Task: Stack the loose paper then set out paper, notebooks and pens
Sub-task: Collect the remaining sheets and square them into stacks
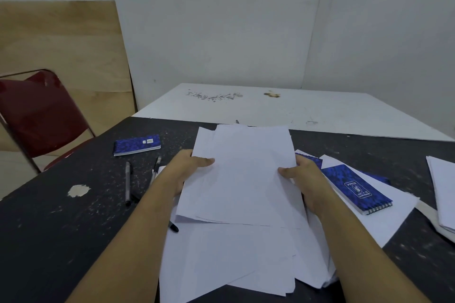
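Note:
A bundle of white sheets (243, 174) is lifted above the black table (61, 224). My left hand (183, 167) grips its left edge, thumb on top. Its right edge is gripped by my right hand (304, 179), thumb also on top. Under it lies a loose spread of more white paper (234, 261). One blue notebook (137, 144) lies at the far left. A spiral blue notebook (357, 188) rests on paper at the right, with another blue one (311, 160) partly hidden behind my right hand. Two pens (127, 183) (155, 170) lie left of the paper; a third pen (173, 227) pokes out under my left forearm.
A separate pile of white paper (443, 189) lies at the table's right edge. A white table (283, 108) adjoins the far side. A red folding chair (37, 115) stands to the left.

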